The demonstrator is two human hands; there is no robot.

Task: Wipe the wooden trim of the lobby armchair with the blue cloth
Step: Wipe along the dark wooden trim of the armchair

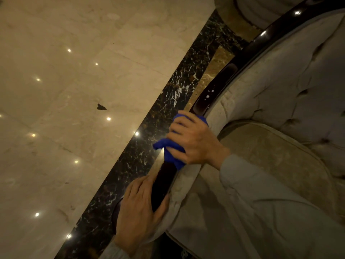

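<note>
The armchair's dark glossy wooden trim [209, 96] runs as a curved rail from the lower middle up to the top right, along the edge of the beige tufted upholstery [291, 86]. My right hand [192, 141] grips the bunched blue cloth [169, 152] around the trim at mid-rail, fingers curled over it. Lower on the same rail, my left hand [140, 208] holds the trim, thumb on the upholstered side and fingers wrapped over the outer side. The cloth hides the wood beneath it.
A beige seat cushion [276, 165] lies right of the rail. To the left, a black veined marble border strip [168, 116] crosses the polished cream floor [65, 81], which mirrors ceiling lights. A small dark scrap [101, 107] lies on the floor.
</note>
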